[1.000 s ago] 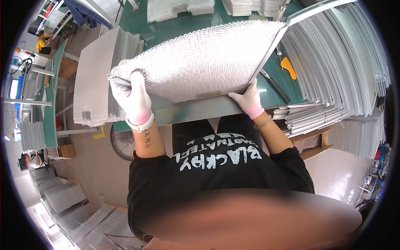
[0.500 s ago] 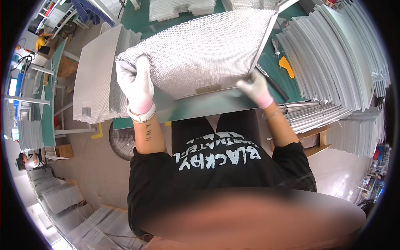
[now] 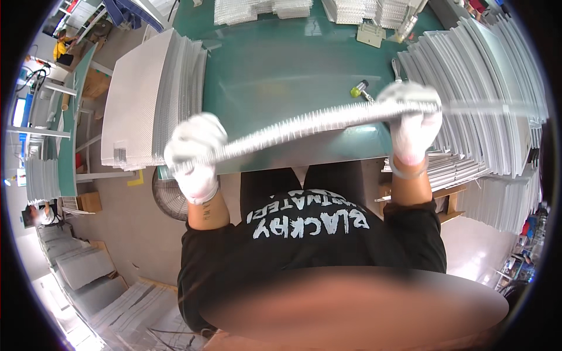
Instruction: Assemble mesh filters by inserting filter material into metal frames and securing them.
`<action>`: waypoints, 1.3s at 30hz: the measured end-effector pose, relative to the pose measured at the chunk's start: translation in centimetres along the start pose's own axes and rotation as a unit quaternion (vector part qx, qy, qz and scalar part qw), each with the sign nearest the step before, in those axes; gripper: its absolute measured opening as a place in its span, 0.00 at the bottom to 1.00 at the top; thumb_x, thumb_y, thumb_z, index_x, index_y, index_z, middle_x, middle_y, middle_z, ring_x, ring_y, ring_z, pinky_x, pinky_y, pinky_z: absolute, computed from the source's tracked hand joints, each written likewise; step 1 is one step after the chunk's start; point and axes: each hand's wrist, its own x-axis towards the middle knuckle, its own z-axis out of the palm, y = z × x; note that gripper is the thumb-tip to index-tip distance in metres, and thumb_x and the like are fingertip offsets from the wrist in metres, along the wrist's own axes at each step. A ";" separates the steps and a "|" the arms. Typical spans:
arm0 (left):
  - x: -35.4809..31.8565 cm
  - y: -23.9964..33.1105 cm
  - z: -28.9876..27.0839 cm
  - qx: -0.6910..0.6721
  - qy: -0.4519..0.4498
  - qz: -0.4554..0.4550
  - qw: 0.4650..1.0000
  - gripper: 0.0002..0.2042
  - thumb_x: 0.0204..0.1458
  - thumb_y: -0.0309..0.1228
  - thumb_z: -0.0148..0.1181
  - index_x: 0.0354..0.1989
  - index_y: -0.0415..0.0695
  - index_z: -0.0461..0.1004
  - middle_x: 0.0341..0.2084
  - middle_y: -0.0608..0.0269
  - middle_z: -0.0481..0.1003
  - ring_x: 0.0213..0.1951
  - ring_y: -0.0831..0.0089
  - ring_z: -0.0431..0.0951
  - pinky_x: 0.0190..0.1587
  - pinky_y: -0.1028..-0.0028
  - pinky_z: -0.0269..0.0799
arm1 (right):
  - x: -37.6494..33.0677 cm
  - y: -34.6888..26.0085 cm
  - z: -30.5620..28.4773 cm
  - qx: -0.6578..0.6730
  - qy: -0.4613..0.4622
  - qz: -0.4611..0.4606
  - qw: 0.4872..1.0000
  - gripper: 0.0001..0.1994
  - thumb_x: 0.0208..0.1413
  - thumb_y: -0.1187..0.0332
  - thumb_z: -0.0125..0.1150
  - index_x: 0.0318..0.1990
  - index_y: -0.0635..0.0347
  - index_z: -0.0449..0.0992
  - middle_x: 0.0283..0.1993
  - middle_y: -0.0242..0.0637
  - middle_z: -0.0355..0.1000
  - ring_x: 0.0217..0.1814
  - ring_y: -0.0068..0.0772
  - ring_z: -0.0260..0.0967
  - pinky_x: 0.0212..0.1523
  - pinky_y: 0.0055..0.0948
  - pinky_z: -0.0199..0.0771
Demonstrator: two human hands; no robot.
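A silvery metal mesh panel (image 3: 304, 121) is held up nearly edge-on over the green table, bowed slightly between my two white-gloved hands. My left hand (image 3: 196, 153) is closed around its left end, low and close to the table's near edge. At the right end, a little higher, my right hand (image 3: 414, 114) grips it too. A pale strip, smeared by motion, reaches out to the right past that hand; I cannot tell whether it is part of the panel. Just beyond the panel lies a screwdriver (image 3: 358, 89) with a green and black handle.
Mesh panels (image 3: 140, 96) stand stacked on the left, and framed ones (image 3: 451, 88) crowd the right. More mesh pieces (image 3: 263, 9) lie along the far edge of the green table (image 3: 269, 70), near a beige plate (image 3: 370, 35). A floor fan (image 3: 170, 196) stands below.
The mesh panel has swung from showing its broad face to nearly edge-on. My right hand has moved right and up; my left hand has come down a little. More of the tabletop shows.
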 end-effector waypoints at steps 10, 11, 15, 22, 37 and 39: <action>-6.4 -7.4 -1.5 -0.073 -0.494 -0.343 0.796 0.42 0.52 0.61 0.54 0.65 0.36 0.60 0.67 0.40 0.54 0.71 0.50 0.48 0.70 0.51 0.45 | -5.0 -1.6 -1.1 0.134 -0.248 -0.196 0.939 0.10 0.61 0.72 0.47 0.26 0.60 0.63 0.22 0.45 0.68 0.14 0.36 0.65 0.09 0.25 0.61; -7.1 -8.5 -0.6 -0.023 -0.481 -0.350 0.804 0.38 0.55 0.58 0.54 0.61 0.36 0.64 0.64 0.41 0.59 0.68 0.52 0.55 0.69 0.56 0.49 | -5.4 -2.2 -1.0 0.108 -0.244 -0.202 0.942 0.10 0.61 0.71 0.47 0.26 0.61 0.63 0.23 0.45 0.68 0.15 0.36 0.66 0.09 0.27 0.63; -4.4 -12.2 1.4 0.160 -0.514 -0.428 0.726 0.20 0.57 0.46 0.56 0.48 0.41 0.77 0.49 0.52 0.76 0.55 0.61 0.75 0.59 0.66 0.68 | -5.6 -2.9 -1.1 0.091 -0.269 -0.167 0.944 0.13 0.64 0.67 0.48 0.27 0.63 0.65 0.27 0.46 0.71 0.22 0.38 0.71 0.18 0.31 0.72; -0.4 -17.7 5.6 0.164 -0.583 -0.479 0.635 0.09 0.51 0.33 0.64 0.37 0.43 0.81 0.32 0.61 0.81 0.32 0.75 0.82 0.37 0.75 0.78 | -6.6 -4.7 -3.3 0.041 -0.351 0.014 0.935 0.10 0.47 0.62 0.59 0.24 0.58 0.71 0.33 0.41 0.77 0.36 0.43 0.76 0.37 0.41 0.76; 0.9 -20.3 7.1 0.130 -0.653 -0.516 0.540 0.08 0.52 0.29 0.64 0.38 0.40 0.80 0.28 0.60 0.82 0.29 0.74 0.83 0.34 0.76 0.79 | -6.1 -4.1 -1.2 0.081 -0.225 -0.010 0.971 0.18 0.63 0.55 0.50 0.27 0.59 0.71 0.33 0.41 0.76 0.32 0.42 0.75 0.32 0.39 0.76; 1.1 -20.3 7.4 0.130 -0.660 -0.513 0.533 0.08 0.52 0.30 0.64 0.38 0.40 0.80 0.28 0.61 0.82 0.28 0.73 0.83 0.34 0.76 0.79 | -6.1 -3.8 -1.0 0.097 -0.213 -0.035 0.972 0.23 0.65 0.51 0.46 0.26 0.60 0.72 0.32 0.43 0.76 0.32 0.43 0.75 0.32 0.39 0.76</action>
